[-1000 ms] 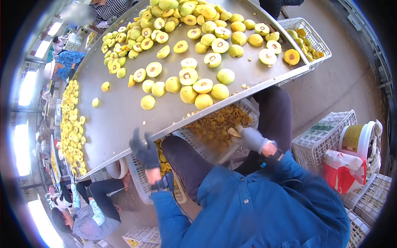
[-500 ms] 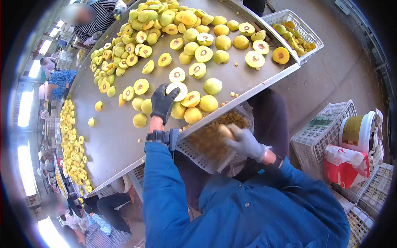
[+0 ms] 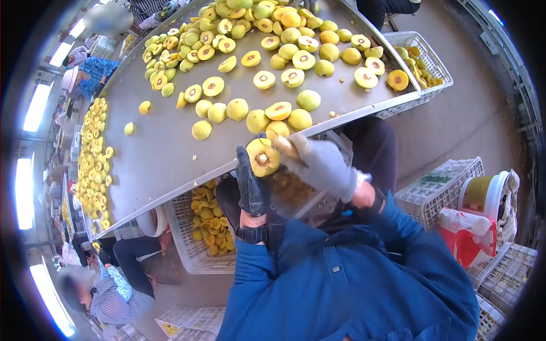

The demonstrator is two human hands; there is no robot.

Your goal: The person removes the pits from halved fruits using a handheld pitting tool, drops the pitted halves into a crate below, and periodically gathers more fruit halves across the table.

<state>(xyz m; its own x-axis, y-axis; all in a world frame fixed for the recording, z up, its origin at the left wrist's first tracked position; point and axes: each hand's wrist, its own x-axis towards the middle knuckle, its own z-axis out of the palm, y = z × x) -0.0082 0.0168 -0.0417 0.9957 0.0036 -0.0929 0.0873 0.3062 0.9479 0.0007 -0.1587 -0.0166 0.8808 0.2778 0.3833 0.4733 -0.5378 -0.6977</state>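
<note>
In the head view, my left hand (image 3: pixel 251 184), in a black glove, is closed on a yellow peach half (image 3: pixel 264 160) just off the table's near edge. The cut face is turned up and a pit shows in its middle. My right hand (image 3: pixel 327 170), grey-gloved and blurred, closes around a light tan handle-like tool (image 3: pixel 288 149) right beside the peach half. The tool's working end cannot be made out. Beyond both hands, more peach halves (image 3: pixel 277 111) lie on the metal table (image 3: pixel 165 142), some cut side up, others cut side down.
Below the table stand a white crate (image 3: pixel 190 250) of peach pieces and, under my hands, a bin of brownish scraps (image 3: pixel 293 187). Another crate (image 3: pixel 441 62) sits at the right corner. Stacked crates (image 3: pixel 438 187), a white bucket (image 3: pixel 483 193) and co-workers (image 3: pixel 122 295) surround the place.
My left hand has picked a peach half off the table and brought it toward me. My right hand has risen from over the scrap bin to meet it. The view has shifted.
</note>
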